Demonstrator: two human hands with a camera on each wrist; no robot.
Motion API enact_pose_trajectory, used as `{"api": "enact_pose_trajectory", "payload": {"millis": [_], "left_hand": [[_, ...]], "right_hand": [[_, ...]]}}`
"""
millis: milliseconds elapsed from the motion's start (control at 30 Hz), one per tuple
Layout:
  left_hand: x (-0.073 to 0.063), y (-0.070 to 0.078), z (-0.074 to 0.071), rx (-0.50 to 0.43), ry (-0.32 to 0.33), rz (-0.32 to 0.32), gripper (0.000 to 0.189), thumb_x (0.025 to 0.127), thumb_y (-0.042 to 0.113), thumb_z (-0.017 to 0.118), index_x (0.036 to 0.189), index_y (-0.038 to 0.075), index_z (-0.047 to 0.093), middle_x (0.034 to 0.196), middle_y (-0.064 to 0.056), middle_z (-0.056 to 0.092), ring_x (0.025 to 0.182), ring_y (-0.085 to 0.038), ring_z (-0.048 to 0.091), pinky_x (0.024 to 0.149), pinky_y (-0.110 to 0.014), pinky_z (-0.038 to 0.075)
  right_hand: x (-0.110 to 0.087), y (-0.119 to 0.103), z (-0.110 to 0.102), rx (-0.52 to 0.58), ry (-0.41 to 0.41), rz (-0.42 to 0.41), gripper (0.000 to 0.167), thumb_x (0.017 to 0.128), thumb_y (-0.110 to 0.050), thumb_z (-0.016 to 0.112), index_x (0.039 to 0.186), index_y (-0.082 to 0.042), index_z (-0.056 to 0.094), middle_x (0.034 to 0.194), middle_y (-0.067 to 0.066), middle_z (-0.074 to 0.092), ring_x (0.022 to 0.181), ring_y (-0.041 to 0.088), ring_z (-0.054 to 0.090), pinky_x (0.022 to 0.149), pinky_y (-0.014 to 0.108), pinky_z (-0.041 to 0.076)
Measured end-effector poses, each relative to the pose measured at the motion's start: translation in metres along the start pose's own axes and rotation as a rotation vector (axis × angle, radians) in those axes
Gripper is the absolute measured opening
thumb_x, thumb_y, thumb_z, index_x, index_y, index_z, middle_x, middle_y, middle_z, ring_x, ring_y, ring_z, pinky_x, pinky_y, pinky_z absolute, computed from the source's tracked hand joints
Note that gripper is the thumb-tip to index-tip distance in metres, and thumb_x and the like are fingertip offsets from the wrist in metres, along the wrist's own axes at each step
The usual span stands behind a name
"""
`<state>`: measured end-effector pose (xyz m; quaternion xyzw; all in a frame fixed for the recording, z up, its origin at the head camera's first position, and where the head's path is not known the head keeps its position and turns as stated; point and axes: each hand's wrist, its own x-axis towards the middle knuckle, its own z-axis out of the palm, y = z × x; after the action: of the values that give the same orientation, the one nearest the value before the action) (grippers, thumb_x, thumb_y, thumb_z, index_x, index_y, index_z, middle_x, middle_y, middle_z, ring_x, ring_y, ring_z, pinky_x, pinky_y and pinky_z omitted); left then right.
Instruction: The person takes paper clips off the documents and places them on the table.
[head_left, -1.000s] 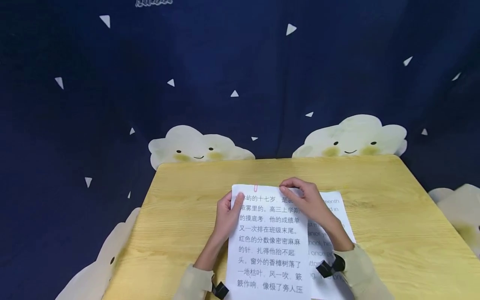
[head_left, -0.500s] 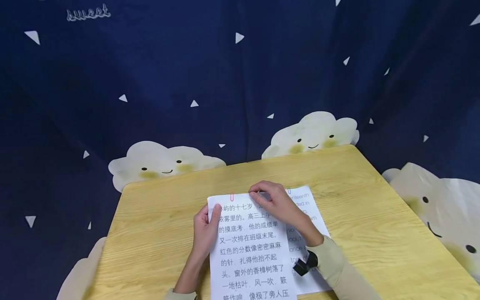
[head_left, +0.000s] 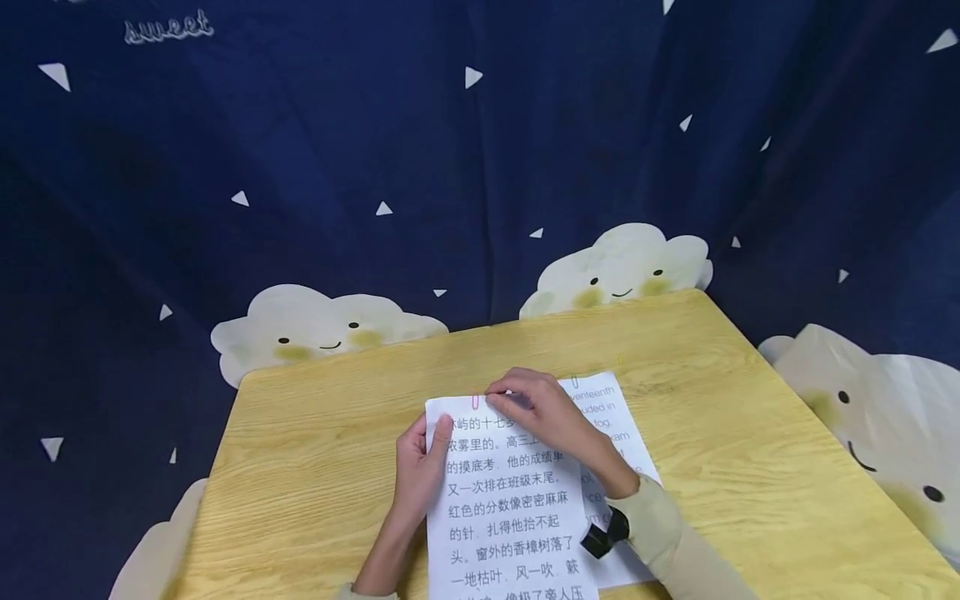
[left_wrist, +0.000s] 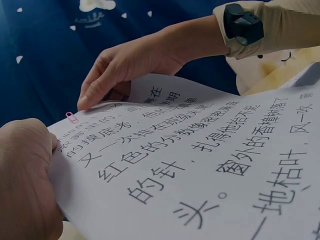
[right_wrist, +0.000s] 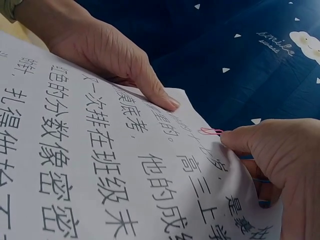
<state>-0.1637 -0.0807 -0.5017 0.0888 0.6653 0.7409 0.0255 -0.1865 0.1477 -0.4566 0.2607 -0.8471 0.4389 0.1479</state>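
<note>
Page (head_left: 506, 498) in Chinese print, raised over the worktop (head_left: 315, 450), partly covering an English sheet (head_left: 604, 408). Left hand (head_left: 420, 467): grip clamped on its left edge; right hand (head_left: 538, 410): grip pinching its top edge, just beside the pink clip (head_left: 475, 402).

The bench (head_left: 315, 467) has a pale yellow, wood-grained top with rounded far corners and a straight far edge. On its right half lies a white sheet printed in English (head_left: 617, 425), slightly slanted and partly covered, with a dark paper clip (head_left: 574, 382) at its top edge. Just beyond the sheet's far right corner sits a tiny yellow item (head_left: 620, 360), too small to identify.
</note>
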Motion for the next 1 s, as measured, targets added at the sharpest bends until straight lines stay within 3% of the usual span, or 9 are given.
{"api": "enact_pose_trajectory", "payload": {"millis": [433,1000], "left_hand": [[-0.003,-0.002,0.006,0.034,0.006,0.050,0.029,0.109,0.028,0.058,0.119,0.004,0.070,0.083,-0.019,0.076,0.061,-0.025,0.074,0.049,-0.033,0.057],[-0.002,0.001,0.014,0.059,0.003,0.118,0.027,0.110,0.023,0.056,0.119,0.002,0.070,0.083,-0.019,0.076,0.060,-0.024,0.074,0.048,-0.035,0.058]], "right_hand": [[0.000,-0.007,0.001,-0.030,-0.068,0.056,0.016,0.101,-0.021,0.073,0.114,-0.015,0.079,0.104,-0.008,0.076,0.093,0.003,0.069,0.086,0.028,0.058],[0.001,-0.008,-0.002,-0.033,0.004,0.017,0.012,0.099,-0.020,0.076,0.107,-0.014,0.081,0.098,-0.009,0.075,0.090,0.003,0.068,0.083,0.028,0.058]]}}
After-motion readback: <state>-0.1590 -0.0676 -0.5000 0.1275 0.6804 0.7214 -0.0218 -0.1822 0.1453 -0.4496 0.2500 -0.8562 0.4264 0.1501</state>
